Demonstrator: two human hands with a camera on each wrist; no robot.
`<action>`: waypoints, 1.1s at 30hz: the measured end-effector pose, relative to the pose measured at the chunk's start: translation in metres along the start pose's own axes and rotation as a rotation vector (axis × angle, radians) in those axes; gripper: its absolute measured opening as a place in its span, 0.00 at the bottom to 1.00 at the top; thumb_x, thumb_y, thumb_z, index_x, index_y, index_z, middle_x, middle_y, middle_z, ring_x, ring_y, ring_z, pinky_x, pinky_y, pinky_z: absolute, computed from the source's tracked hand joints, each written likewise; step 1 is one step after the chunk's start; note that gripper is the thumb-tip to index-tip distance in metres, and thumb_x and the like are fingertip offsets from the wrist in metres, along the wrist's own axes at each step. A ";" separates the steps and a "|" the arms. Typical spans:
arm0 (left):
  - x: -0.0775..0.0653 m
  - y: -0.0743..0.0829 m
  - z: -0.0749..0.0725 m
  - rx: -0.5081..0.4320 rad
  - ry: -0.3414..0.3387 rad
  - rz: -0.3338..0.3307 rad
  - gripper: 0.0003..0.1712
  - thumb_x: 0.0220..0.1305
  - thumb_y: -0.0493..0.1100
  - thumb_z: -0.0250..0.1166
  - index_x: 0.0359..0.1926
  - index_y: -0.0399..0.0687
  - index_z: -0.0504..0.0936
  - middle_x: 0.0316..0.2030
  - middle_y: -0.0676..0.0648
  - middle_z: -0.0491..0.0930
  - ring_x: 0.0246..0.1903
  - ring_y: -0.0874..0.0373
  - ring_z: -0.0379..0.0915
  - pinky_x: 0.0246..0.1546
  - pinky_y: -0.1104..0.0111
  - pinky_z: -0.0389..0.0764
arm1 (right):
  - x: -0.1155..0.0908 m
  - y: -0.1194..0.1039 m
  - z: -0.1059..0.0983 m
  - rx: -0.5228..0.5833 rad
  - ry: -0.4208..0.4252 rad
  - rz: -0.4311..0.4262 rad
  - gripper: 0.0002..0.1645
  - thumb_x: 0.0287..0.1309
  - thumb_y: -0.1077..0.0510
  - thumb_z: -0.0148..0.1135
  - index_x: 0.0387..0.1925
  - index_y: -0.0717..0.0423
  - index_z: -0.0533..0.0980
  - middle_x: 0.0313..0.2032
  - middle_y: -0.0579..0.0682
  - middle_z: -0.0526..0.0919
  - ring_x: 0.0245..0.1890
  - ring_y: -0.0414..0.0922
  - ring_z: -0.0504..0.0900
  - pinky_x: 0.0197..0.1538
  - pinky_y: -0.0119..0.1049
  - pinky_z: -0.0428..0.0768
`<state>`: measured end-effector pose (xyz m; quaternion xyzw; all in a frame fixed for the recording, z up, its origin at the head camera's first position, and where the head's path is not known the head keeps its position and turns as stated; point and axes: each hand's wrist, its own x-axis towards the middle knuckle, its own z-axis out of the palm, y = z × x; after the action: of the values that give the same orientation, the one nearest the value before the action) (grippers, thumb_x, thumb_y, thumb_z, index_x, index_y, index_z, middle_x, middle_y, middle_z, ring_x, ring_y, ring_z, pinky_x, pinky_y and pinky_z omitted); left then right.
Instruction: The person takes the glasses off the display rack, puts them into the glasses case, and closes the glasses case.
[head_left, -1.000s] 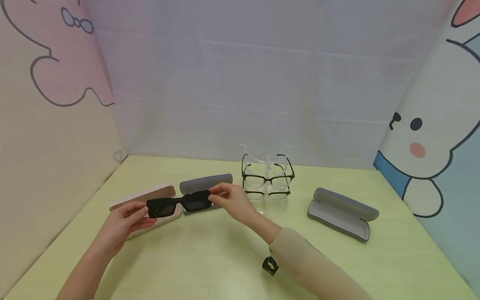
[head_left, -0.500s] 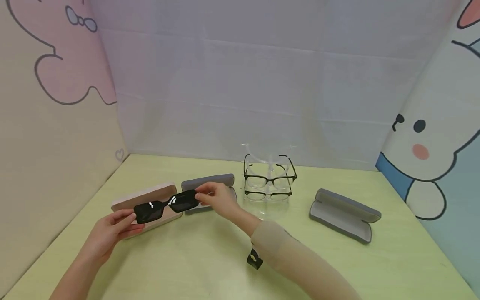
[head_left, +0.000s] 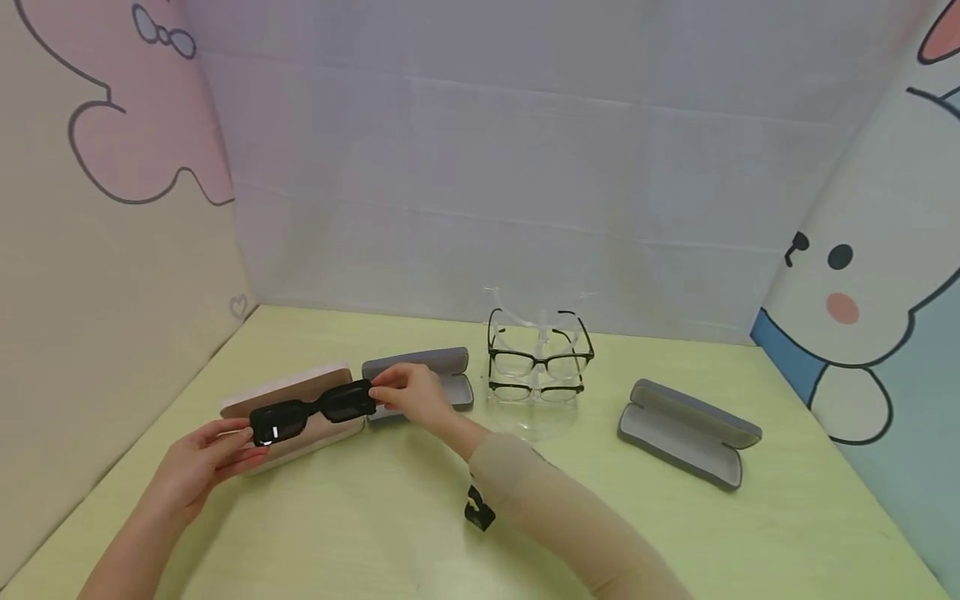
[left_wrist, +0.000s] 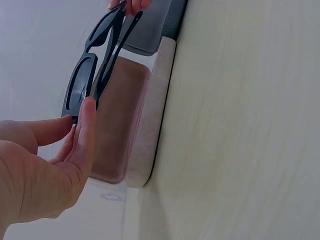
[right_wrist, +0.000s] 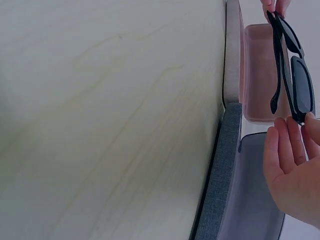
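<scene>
Black sunglasses (head_left: 291,419) with rectangular frames are held between both hands, over an open glasses case with a brownish-pink lining (head_left: 318,429). My left hand (head_left: 191,467) pinches the end of the frame on the left, thumb and fingers at its corner. On the other end, my right hand (head_left: 416,398) pinches the opposite corner. In the left wrist view the temples of the sunglasses (left_wrist: 80,82) are folded in behind the lenses. The right wrist view shows the right hand's fingers (right_wrist: 284,145) at the near corner of the frame, over a grey case.
An open grey glasses case (head_left: 457,392) stands just right of the pink-lined one. A clear stand (head_left: 542,329) bears two pairs of dark-rimmed eyeglasses (head_left: 536,362). Another open grey case (head_left: 686,433) lies at the right. Cartoon-printed walls and a plain backdrop surround the yellowish table (head_left: 375,533).
Both hands have carried the sunglasses leftward, from in front of the grey case to over the pink-lined case. The cases and eyeglass stand have stayed in place.
</scene>
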<state>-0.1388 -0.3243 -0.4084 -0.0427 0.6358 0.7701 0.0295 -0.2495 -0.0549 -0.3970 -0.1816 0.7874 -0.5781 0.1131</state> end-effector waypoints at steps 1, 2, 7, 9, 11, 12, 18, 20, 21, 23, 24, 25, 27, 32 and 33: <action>0.000 0.000 -0.001 0.011 0.013 -0.008 0.12 0.64 0.33 0.55 0.34 0.57 0.78 0.31 0.53 0.80 0.29 0.58 0.82 0.33 0.70 0.81 | 0.001 0.000 0.002 -0.005 0.001 0.003 0.09 0.51 0.58 0.65 0.35 0.57 0.81 0.30 0.49 0.84 0.27 0.45 0.83 0.34 0.36 0.81; 0.000 0.001 -0.002 0.023 0.026 -0.014 0.12 0.63 0.33 0.55 0.34 0.57 0.78 0.31 0.53 0.80 0.29 0.58 0.82 0.33 0.70 0.81 | 0.003 0.000 0.004 -0.015 0.003 0.006 0.09 0.50 0.57 0.66 0.34 0.57 0.81 0.29 0.49 0.84 0.26 0.44 0.82 0.33 0.35 0.81; -0.001 0.000 -0.004 0.089 0.092 -0.055 0.10 0.62 0.36 0.57 0.32 0.60 0.76 0.29 0.55 0.79 0.27 0.59 0.82 0.32 0.70 0.81 | 0.007 0.004 0.016 -0.056 0.035 0.036 0.07 0.49 0.56 0.67 0.30 0.54 0.82 0.26 0.45 0.84 0.23 0.42 0.81 0.28 0.30 0.78; 0.000 0.000 -0.005 0.101 0.106 -0.067 0.10 0.62 0.36 0.58 0.32 0.60 0.76 0.28 0.56 0.80 0.27 0.59 0.82 0.32 0.70 0.81 | 0.009 0.006 0.020 -0.073 0.055 0.042 0.06 0.49 0.55 0.67 0.30 0.52 0.82 0.25 0.44 0.84 0.24 0.42 0.81 0.27 0.29 0.77; 0.001 0.000 -0.007 0.111 0.117 -0.081 0.09 0.62 0.36 0.57 0.33 0.58 0.75 0.28 0.56 0.80 0.27 0.59 0.82 0.33 0.71 0.81 | 0.010 0.006 0.022 -0.092 0.069 0.043 0.06 0.49 0.55 0.67 0.30 0.52 0.83 0.26 0.43 0.84 0.25 0.40 0.81 0.27 0.27 0.75; 0.001 -0.001 -0.008 0.128 0.123 -0.086 0.07 0.62 0.35 0.57 0.36 0.54 0.75 0.28 0.56 0.79 0.27 0.60 0.82 0.33 0.71 0.81 | 0.011 0.006 0.024 -0.102 0.075 0.045 0.06 0.49 0.54 0.67 0.30 0.51 0.83 0.26 0.43 0.84 0.24 0.38 0.80 0.27 0.26 0.74; 0.002 -0.004 -0.011 0.273 0.152 -0.108 0.26 0.64 0.33 0.52 0.57 0.20 0.56 0.27 0.58 0.77 0.26 0.62 0.81 0.33 0.71 0.81 | 0.014 0.006 0.034 -0.142 0.109 0.055 0.05 0.49 0.54 0.67 0.28 0.50 0.83 0.26 0.41 0.84 0.24 0.33 0.76 0.27 0.25 0.72; 0.002 -0.004 -0.011 0.298 0.156 -0.123 0.27 0.64 0.33 0.51 0.58 0.18 0.54 0.27 0.57 0.77 0.27 0.62 0.81 0.33 0.71 0.81 | 0.014 0.006 0.037 -0.158 0.126 0.064 0.05 0.49 0.54 0.67 0.28 0.50 0.83 0.26 0.41 0.83 0.25 0.33 0.75 0.26 0.25 0.71; 0.002 -0.004 -0.011 0.312 0.153 -0.130 0.28 0.65 0.33 0.50 0.59 0.18 0.52 0.27 0.57 0.76 0.27 0.62 0.81 0.33 0.71 0.80 | 0.015 0.007 0.038 -0.170 0.135 0.068 0.05 0.49 0.54 0.67 0.27 0.49 0.83 0.26 0.41 0.83 0.24 0.32 0.75 0.26 0.25 0.71; 0.002 -0.004 -0.011 0.321 0.154 -0.150 0.28 0.65 0.34 0.49 0.59 0.17 0.51 0.28 0.56 0.76 0.27 0.62 0.81 0.34 0.71 0.80 | 0.016 0.007 0.041 -0.185 0.147 0.081 0.04 0.49 0.54 0.67 0.27 0.49 0.83 0.26 0.41 0.84 0.24 0.32 0.75 0.25 0.25 0.70; 0.002 -0.004 -0.012 0.326 0.154 -0.161 0.29 0.66 0.34 0.48 0.60 0.17 0.51 0.28 0.56 0.76 0.27 0.62 0.81 0.34 0.70 0.81 | 0.016 0.007 0.042 -0.199 0.151 0.083 0.04 0.49 0.53 0.67 0.27 0.49 0.83 0.25 0.41 0.84 0.24 0.32 0.75 0.25 0.25 0.70; 0.002 -0.004 -0.012 0.332 0.152 -0.173 0.29 0.66 0.34 0.48 0.60 0.17 0.51 0.28 0.56 0.76 0.27 0.62 0.81 0.34 0.70 0.81 | 0.017 0.008 0.043 -0.210 0.155 0.088 0.04 0.48 0.53 0.67 0.26 0.48 0.83 0.25 0.40 0.84 0.24 0.33 0.75 0.25 0.25 0.69; 0.002 -0.004 -0.012 0.353 0.150 -0.190 0.29 0.66 0.35 0.47 0.60 0.17 0.50 0.28 0.57 0.76 0.27 0.62 0.82 0.34 0.69 0.81 | 0.017 0.008 0.045 -0.232 0.161 0.096 0.04 0.48 0.53 0.67 0.26 0.48 0.83 0.24 0.40 0.84 0.23 0.32 0.75 0.24 0.25 0.69; 0.001 -0.002 -0.011 0.433 0.146 -0.194 0.28 0.67 0.35 0.46 0.60 0.16 0.52 0.31 0.55 0.77 0.27 0.63 0.81 0.34 0.69 0.81 | 0.018 0.008 0.048 -0.268 0.177 0.114 0.03 0.48 0.53 0.68 0.26 0.47 0.84 0.23 0.39 0.83 0.23 0.32 0.75 0.24 0.25 0.68; 0.001 -0.002 -0.010 0.454 0.149 -0.189 0.28 0.67 0.35 0.46 0.60 0.15 0.53 0.32 0.54 0.77 0.27 0.63 0.81 0.34 0.69 0.81 | 0.019 0.008 0.049 -0.269 0.178 0.116 0.03 0.48 0.53 0.68 0.26 0.47 0.84 0.23 0.39 0.83 0.23 0.32 0.75 0.24 0.25 0.68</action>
<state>-0.1392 -0.3339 -0.4120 -0.1508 0.7860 0.5961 0.0635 -0.2487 -0.1028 -0.4185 -0.0977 0.8737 -0.4737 0.0509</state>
